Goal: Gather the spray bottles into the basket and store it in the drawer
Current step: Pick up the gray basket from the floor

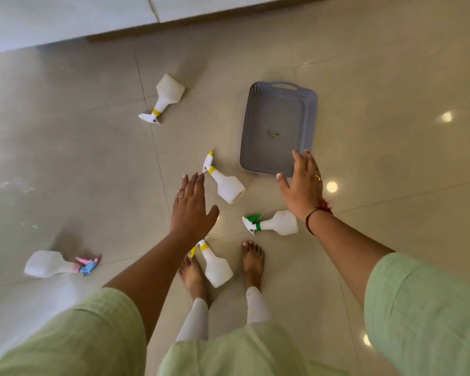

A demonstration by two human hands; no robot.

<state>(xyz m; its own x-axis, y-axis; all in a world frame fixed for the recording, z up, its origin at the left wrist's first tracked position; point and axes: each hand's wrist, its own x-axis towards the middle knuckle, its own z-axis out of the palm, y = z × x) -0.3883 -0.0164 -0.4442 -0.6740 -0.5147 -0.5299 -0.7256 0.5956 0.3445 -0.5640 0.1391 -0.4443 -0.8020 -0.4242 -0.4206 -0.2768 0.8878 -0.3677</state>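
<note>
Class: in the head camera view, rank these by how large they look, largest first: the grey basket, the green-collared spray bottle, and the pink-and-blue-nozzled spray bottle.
1. Grey basket, clearly largest.
2 and 3. The pink-and-blue-nozzled spray bottle and the green-collared spray bottle look too alike to rank; wide-angle distortion adds doubt.

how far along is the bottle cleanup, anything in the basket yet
Done: nothing. The grey basket holds no bottles, only a small scrap.

In hand: nothing. The left hand and right hand are open above the floor.

Left: all five spray bottles lie on the tiles: far yellow-collared, middle yellow-collared, green-collared, one between the feet, and pink-and-blue. Then the basket goes in the drawer.
</note>
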